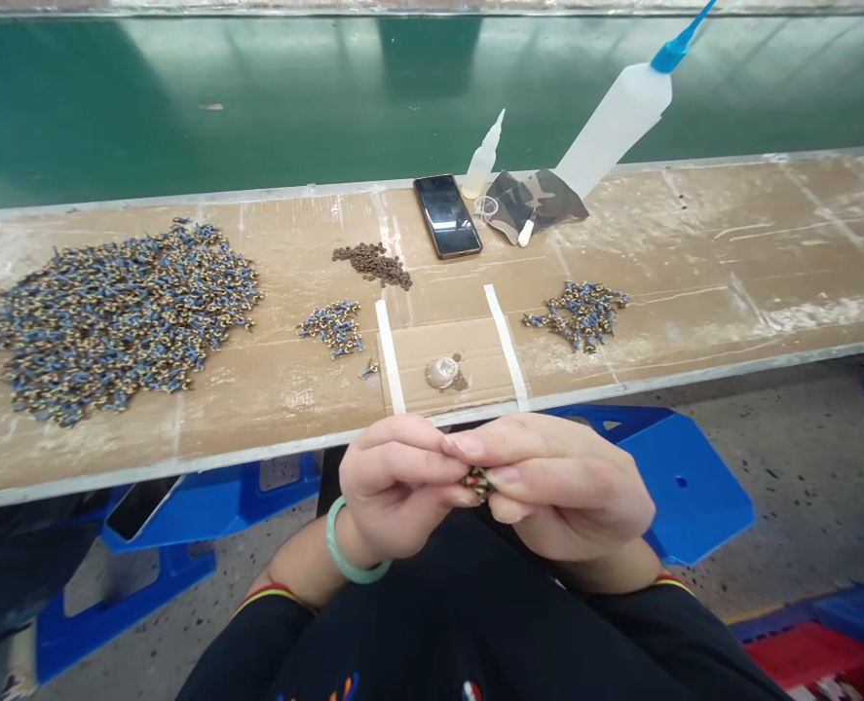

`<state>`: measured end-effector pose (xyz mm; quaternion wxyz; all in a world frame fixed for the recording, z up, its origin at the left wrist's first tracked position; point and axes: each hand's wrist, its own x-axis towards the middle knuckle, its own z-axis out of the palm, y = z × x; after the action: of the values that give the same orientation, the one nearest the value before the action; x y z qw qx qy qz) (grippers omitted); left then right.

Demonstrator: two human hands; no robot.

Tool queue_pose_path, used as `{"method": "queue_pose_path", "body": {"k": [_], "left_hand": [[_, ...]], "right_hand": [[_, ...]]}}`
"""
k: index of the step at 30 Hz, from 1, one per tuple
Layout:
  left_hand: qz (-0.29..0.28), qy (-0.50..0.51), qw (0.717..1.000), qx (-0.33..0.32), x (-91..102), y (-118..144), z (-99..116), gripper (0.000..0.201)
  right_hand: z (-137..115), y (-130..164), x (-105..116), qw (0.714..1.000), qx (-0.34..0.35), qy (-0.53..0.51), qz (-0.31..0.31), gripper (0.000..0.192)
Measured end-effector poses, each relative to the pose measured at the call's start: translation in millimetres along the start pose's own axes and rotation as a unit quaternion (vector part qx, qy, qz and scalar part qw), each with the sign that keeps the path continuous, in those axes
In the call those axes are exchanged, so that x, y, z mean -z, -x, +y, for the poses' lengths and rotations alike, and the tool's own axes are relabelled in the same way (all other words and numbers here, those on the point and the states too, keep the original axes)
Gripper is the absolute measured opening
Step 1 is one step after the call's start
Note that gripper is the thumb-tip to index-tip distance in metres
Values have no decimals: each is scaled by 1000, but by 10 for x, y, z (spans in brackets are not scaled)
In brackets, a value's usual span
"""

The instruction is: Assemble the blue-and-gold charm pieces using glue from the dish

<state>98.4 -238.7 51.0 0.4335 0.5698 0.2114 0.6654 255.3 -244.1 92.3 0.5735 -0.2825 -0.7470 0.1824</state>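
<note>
Hands pinching one small part above the lap.
Left hand point(394, 482) and right hand point(563, 487) meet fingertip to fingertip, pressed on a small dark-and-gold part point(477, 481); blue-gold pile point(121, 316) lies well beyond the fingers.

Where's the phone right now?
In the head view, the phone lies at the bench's far edge, centre, beside the small glue bottle and behind the brown bead pile.

On the workbench point(731, 282) — big heap point(121, 312) left, small heap point(578, 313) right, phone point(446, 215) behind between them.
</note>
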Motion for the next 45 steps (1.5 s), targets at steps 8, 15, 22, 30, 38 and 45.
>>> {"method": "queue_pose_path", "body": {"k": [8, 15, 22, 30, 38, 45], "left_hand": [[3, -119, 990, -72, 56, 91, -33, 39], [-12, -123, 989, -83, 67, 110, -60, 43], [-17, -84, 994, -72, 2, 123, -66, 39], [-27, -22, 999, -11, -79, 79, -78, 31], [-91, 7, 992, 92, -65, -36, -155, 48], [-106, -34, 987, 112, -75, -24, -164, 61]], "right_hand": [[56, 11, -42, 997, 62, 34, 12, 14], [73, 107, -66, 992, 80, 87, 32, 16], [100, 127, -28, 989, 98, 109, 19, 15], [174, 178, 9, 985, 101, 130, 45, 15], [194, 61, -322, 923, -204, -112, 307, 5], [186, -30, -452, 838, -335, -239, 358, 24]]}}
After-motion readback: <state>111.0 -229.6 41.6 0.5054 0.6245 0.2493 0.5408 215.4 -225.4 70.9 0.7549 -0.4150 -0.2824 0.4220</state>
